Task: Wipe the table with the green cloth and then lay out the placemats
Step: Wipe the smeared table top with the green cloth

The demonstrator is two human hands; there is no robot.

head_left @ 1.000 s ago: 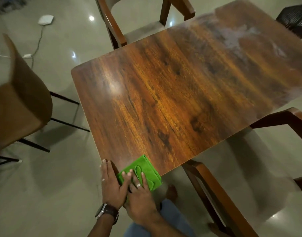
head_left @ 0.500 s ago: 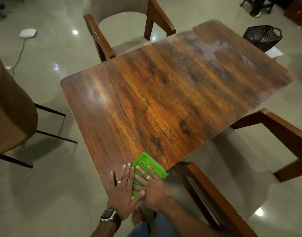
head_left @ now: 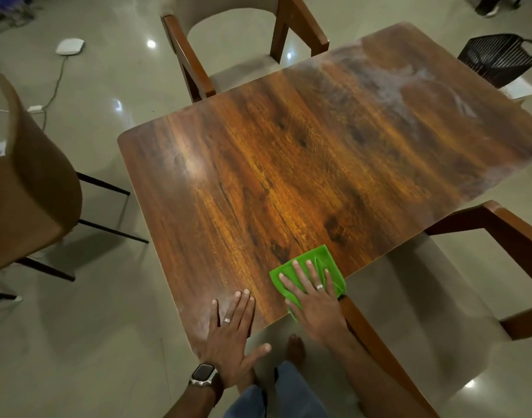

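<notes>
A folded green cloth (head_left: 314, 259) lies on the near right edge of the brown wooden table (head_left: 304, 164). My right hand (head_left: 314, 300) presses flat on the cloth with straight, spread fingers. My left hand (head_left: 231, 333), with a ring and a watch on its wrist, rests flat on the table's near corner, apart from the cloth. A pale smeared patch shows on the table's far right part. No placemats are in view.
A wooden armchair (head_left: 240, 43) stands at the table's far side and another (head_left: 476, 297) at the right. A brown chair (head_left: 29, 188) stands to the left. A black basket (head_left: 500, 57) sits on the floor at the far right. A cable and white device (head_left: 69, 46) lie far left.
My right hand has slid the cloth to the right along the near edge. My left hand has separated from it and now rests flat on the corner. The camera view shifted.
</notes>
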